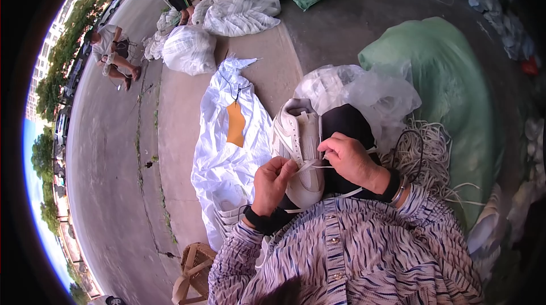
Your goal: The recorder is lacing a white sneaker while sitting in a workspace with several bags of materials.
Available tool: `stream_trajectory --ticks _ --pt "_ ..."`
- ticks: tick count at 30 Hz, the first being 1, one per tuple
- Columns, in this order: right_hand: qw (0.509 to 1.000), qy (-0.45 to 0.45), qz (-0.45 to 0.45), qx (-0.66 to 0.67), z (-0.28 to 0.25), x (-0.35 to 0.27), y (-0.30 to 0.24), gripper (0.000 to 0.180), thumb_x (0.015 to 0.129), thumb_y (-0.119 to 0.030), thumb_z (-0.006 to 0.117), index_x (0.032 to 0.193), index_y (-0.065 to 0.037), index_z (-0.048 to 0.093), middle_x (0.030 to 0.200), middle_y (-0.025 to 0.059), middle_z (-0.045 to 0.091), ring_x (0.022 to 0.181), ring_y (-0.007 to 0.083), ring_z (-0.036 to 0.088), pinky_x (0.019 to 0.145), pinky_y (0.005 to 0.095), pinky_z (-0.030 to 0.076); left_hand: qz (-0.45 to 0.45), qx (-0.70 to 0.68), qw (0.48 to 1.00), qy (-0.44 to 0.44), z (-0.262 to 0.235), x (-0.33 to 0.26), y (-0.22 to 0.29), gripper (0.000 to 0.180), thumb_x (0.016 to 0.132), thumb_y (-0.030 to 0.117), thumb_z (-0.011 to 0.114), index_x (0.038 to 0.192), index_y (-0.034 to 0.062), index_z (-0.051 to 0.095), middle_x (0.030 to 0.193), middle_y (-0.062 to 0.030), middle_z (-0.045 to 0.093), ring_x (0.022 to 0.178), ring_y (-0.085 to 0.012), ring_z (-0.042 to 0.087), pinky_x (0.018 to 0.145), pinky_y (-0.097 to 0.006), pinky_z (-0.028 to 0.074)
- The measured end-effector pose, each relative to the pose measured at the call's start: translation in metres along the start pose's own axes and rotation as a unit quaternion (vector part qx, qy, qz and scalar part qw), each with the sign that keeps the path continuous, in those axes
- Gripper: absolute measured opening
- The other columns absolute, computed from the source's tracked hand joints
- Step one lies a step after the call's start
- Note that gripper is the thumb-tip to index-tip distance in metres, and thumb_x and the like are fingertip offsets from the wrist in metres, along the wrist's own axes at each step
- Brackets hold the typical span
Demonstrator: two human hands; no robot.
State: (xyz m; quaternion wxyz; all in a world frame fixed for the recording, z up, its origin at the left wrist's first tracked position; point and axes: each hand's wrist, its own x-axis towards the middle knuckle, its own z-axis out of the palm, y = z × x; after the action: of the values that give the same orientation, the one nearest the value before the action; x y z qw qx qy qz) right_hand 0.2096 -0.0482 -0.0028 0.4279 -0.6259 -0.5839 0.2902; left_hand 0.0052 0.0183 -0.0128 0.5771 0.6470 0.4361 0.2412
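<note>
A white sneaker point(307, 134) rests in my lap against dark trousers point(348, 118), its toe pointing toward me. White lace point(311, 164) crosses the lower part of its lacing area. My left hand point(273, 183) is closed in a pinch on the lace at the left of the toe. On the other side my right hand point(351, 158), fingers curled, pinches the lace too and draws a strand out to the right. The upper eyelets on the shoe's left side look unlaced.
Left of the shoe lies a white plastic sack point(213, 163) with an orange piece point(235, 125) on it. A heap of white laces point(422, 154), a clear plastic bag point(389, 97) and a big green sack point(438, 60) are right. Another person point(111, 49) sits far left.
</note>
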Motion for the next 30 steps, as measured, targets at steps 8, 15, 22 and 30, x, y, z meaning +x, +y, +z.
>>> stream_trajectory --ticks 8,15,22,30 --pt "0.977 0.014 0.133 0.163 0.004 0.000 0.006 0.017 0.073 0.007 0.054 0.086 -0.002 0.060 0.074 0.0074 0.058 0.064 0.0145 0.057 0.058 0.0272 0.047 -0.015 -0.089 0.996 -0.009 0.005 0.007 -0.002 0.020 0.088 0.020 0.059 0.078 0.0018 0.057 0.065 -0.0012 0.057 0.060 -0.0074 0.048 0.056 -0.023 0.040" --pt "0.999 0.028 -0.004 -0.044 0.007 -0.009 0.004 0.012 0.076 0.003 0.052 0.086 -0.004 0.051 0.080 0.0132 0.059 0.074 0.0336 0.059 0.061 0.0405 0.046 0.197 0.425 0.881 0.068 0.018 0.006 0.030 0.013 0.082 0.015 0.061 0.076 0.0053 0.056 0.067 -0.0107 0.058 0.062 -0.0272 0.057 0.058 -0.033 0.044" --pt "0.996 0.063 -0.038 -0.052 0.010 -0.008 0.006 0.018 0.071 0.009 0.051 0.085 -0.003 0.048 0.073 0.0115 0.054 0.064 0.0280 0.056 0.056 0.0351 0.044 0.081 0.129 0.988 0.022 0.004 0.008 -0.004 0.013 0.081 0.014 0.062 0.078 0.0030 0.056 0.068 -0.0120 0.057 0.063 -0.0253 0.057 0.058 -0.033 0.044" --pt "0.996 0.045 -0.037 -0.067 0.007 0.010 0.004 0.014 0.076 0.005 0.051 0.087 -0.004 0.049 0.079 0.0139 0.059 0.072 0.0342 0.060 0.058 0.0392 0.046 0.071 0.141 0.987 -0.010 0.006 0.028 0.006 0.015 0.083 0.016 0.060 0.078 0.0024 0.057 0.068 -0.0126 0.057 0.063 -0.0256 0.057 0.060 -0.032 0.045"
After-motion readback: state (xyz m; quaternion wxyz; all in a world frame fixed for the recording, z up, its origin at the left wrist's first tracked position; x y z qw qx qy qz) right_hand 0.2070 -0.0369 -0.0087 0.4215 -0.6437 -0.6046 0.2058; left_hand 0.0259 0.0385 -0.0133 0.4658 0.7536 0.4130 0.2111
